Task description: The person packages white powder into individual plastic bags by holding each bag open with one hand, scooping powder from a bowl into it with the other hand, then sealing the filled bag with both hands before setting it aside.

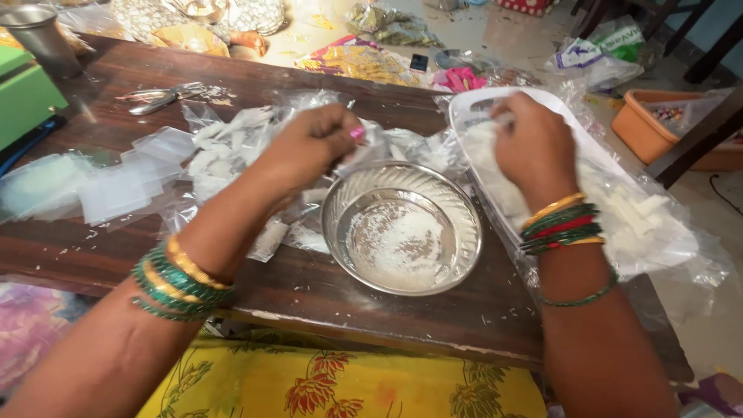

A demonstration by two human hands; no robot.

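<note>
Head view: scissors (159,97) and flat packets (116,190) lie on our tabletop (309,282), with a steel bowl (402,227) of white powder between our arms. Our left hand (309,143) pinches a clear pouch (371,147) above the bowl's rim; our right hand (534,143), grip curled shut, grasps white pieces (487,147) in the tray (534,98).

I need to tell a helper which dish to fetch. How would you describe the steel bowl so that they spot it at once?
On the dark wooden table, look near the front edge, between the person's left hand and right hand. The steel bowl sits there: round, shiny, ribbed inside, holding white powder, unlike the clear plastic pouches and white tray beside it.
</note>
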